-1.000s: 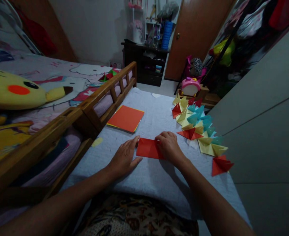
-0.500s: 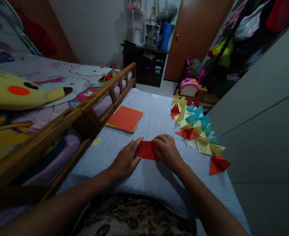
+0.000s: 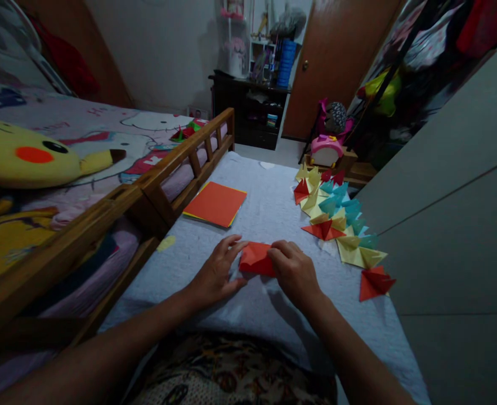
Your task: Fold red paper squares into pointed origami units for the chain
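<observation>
A folded piece of red origami paper point(image 3: 254, 259) lies over the pale bed sheet in front of me, its surface slightly creased. My right hand point(image 3: 294, 273) pinches its right end, with the fingers curled over the edge. At the other end is my left hand point(image 3: 220, 269), thumb and fingers spread apart; the fingertips come up to the paper's upper left corner and the thumb rests near the lower left one. Beyond my hands lies a stack of square paper sheets point(image 3: 216, 203), orange-red on top with yellow showing beneath.
Several folded paper figures point(image 3: 332, 202) in yellow, teal and red line the right side of the bed, the nearest a red one point(image 3: 375, 283). A wooden rail point(image 3: 147, 185) runs along the left. Past it lies a yellow plush toy point(image 3: 24, 154). A pale cabinet point(image 3: 455, 225) stands at right.
The red paper has shifted slightly right and its face now looks lighter and creased. My left fingers have spread wider, and my right hand has moved a little right.
</observation>
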Motion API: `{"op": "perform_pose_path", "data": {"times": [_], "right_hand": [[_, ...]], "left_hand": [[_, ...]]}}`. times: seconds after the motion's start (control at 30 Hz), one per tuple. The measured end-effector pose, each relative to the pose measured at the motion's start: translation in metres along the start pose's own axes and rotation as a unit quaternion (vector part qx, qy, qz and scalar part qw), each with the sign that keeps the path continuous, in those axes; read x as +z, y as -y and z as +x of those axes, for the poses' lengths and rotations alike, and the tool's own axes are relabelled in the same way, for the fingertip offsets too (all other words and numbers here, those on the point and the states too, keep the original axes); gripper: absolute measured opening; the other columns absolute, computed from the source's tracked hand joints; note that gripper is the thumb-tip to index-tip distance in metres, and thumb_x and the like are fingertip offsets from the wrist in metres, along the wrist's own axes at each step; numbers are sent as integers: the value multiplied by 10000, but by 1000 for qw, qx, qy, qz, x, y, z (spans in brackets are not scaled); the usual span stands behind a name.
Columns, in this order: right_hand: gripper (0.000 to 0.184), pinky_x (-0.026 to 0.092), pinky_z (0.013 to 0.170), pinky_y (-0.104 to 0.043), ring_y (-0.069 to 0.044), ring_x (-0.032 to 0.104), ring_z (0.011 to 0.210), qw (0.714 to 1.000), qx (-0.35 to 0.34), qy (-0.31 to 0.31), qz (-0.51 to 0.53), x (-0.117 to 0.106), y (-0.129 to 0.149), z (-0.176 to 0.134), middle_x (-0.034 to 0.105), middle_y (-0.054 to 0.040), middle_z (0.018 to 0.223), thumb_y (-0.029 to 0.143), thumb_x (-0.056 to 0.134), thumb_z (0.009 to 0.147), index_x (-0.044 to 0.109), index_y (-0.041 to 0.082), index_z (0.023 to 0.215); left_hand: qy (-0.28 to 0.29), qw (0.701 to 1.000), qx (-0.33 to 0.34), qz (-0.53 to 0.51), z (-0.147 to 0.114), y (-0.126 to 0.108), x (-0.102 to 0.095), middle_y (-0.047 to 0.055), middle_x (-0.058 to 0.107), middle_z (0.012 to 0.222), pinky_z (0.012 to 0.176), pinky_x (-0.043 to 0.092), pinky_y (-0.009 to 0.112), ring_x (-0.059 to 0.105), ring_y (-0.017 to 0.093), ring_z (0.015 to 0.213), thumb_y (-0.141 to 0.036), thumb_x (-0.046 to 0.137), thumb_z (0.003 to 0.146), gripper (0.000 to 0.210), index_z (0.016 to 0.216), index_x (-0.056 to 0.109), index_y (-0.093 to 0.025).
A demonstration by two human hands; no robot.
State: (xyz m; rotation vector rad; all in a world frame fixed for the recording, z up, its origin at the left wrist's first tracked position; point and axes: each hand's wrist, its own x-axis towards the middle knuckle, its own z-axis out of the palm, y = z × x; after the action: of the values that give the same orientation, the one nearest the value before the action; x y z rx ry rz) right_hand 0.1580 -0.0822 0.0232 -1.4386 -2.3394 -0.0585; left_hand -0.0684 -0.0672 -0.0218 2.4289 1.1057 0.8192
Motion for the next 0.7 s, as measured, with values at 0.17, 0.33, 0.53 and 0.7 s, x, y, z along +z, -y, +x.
{"op": "perform_pose_path", "data": {"times": [0.17,0.33,0.53,0.7], "right_hand": [[238,527,768,-275,-175,671,898,991,-9,-82,104,-11,-4,-5,718,-88,1060,130,431,993,660,191,978],[178,540,914,-333,-186,670,1065,958,-15,-143,247,-23,-4,-10,700,-87,1124,113,472,941,594,230,995],[278,538,932,-355,-191,647,1074,943,-1,-127,308,-19,-11,-21,663,-76,1111,63,492,881,585,248,1068],[427,555,902,-353,-217,629,1093,964,-20,-57,260,2,-20,-36,597,-111,1180,14,473,826,637,225,1160]], "left_hand": [[-13,1000,9,20,3,3,-8,172,246,1548,1096,422,589,327,366,1416,-306,750,819,793,1482,316,-261],[-100,990,63,77,13,-1,-22,138,378,1492,1107,403,559,389,315,1370,-216,636,903,490,1366,481,-255],[-144,951,226,157,8,1,-37,8,629,1319,1071,426,492,499,232,1274,-108,627,888,223,999,656,-300],[-113,920,344,152,4,-8,-31,40,732,1102,1028,465,445,592,224,1151,-86,567,917,162,971,656,-210]]}}
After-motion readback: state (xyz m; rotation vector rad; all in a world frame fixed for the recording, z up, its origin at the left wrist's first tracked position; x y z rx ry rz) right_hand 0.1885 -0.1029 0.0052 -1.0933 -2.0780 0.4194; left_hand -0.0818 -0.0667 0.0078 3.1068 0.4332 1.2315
